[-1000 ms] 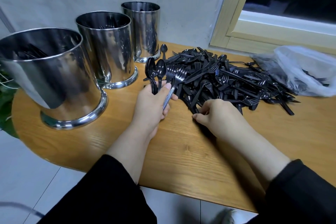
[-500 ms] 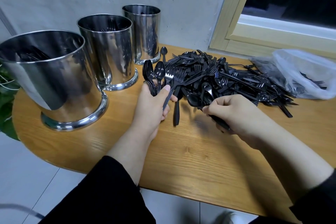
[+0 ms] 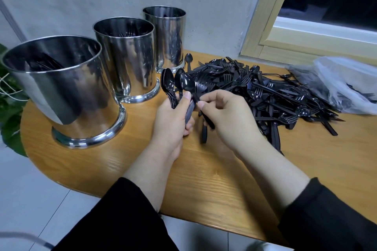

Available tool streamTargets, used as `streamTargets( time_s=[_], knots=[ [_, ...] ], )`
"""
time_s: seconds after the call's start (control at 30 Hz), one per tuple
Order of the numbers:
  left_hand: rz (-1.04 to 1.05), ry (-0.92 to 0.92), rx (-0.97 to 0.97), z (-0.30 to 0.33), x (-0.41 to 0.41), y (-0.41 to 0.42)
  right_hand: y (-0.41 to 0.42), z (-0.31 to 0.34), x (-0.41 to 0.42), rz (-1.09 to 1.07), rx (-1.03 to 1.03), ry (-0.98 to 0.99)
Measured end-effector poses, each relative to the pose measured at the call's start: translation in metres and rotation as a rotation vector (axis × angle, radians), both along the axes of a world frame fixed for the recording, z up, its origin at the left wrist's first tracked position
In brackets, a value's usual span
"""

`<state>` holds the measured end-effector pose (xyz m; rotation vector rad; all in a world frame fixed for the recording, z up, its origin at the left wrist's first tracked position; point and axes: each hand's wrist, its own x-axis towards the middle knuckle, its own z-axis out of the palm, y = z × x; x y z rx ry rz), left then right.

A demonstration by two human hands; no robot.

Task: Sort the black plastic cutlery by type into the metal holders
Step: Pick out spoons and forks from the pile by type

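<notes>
Over the wooden desk (image 3: 106, 161), I see the left hand (image 3: 173, 120) gripping a bundle of spoons and forks (image 3: 171, 87) while the right hand (image 3: 226, 116) pinches one spoon (image 3: 186, 83) beside it; the cutlery pile (image 3: 265, 91) lies behind, three metal holders (image 3: 126, 63) left.

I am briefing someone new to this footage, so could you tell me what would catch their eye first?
A big heap of black cutlery sprawls across the right half of the wooden table. Three shiny metal holders line its left side. In the middle, the left hand grips a bunch of spoons and forks while the right hand pinches one spoon beside it.
</notes>
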<state>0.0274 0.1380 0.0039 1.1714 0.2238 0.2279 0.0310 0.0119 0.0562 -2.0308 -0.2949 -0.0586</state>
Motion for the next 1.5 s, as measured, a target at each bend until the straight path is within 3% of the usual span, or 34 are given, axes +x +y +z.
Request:
streamTargets(
  time_s=[0.2, 0.3, 0.47, 0.53, 0.9, 1.03, 1.23, 1.5],
  knots=[
    [0.02, 0.031, -0.075, 0.0, 0.001, 0.0, 0.016, -0.009, -0.002, 0.035, -0.091, -0.112],
    [0.027, 0.033, -0.136, 0.003, 0.0, 0.002, 0.005, -0.013, 0.001, -0.082, -0.171, -0.2],
    [0.085, 0.036, -0.181, 0.003, 0.001, 0.003, -0.015, -0.02, 0.005, -0.099, -0.664, 0.019],
    [0.1, 0.039, -0.221, 0.005, 0.001, 0.003, -0.013, -0.024, 0.003, -0.088, -0.741, 0.045],
    [0.091, 0.018, -0.206, 0.008, -0.003, 0.001, -0.017, -0.025, 0.001, -0.083, -0.697, 0.148],
    [0.087, 0.047, -0.151, 0.006, -0.004, 0.003, -0.029, -0.018, -0.01, -0.047, -0.522, 0.197],
    [0.064, 0.008, -0.149, 0.005, -0.002, 0.003, -0.029, -0.001, -0.035, 0.003, -0.234, 0.028],
    [0.027, 0.05, -0.085, 0.009, -0.005, -0.001, 0.006, -0.004, -0.015, 0.094, -0.275, 0.009]
  ],
)
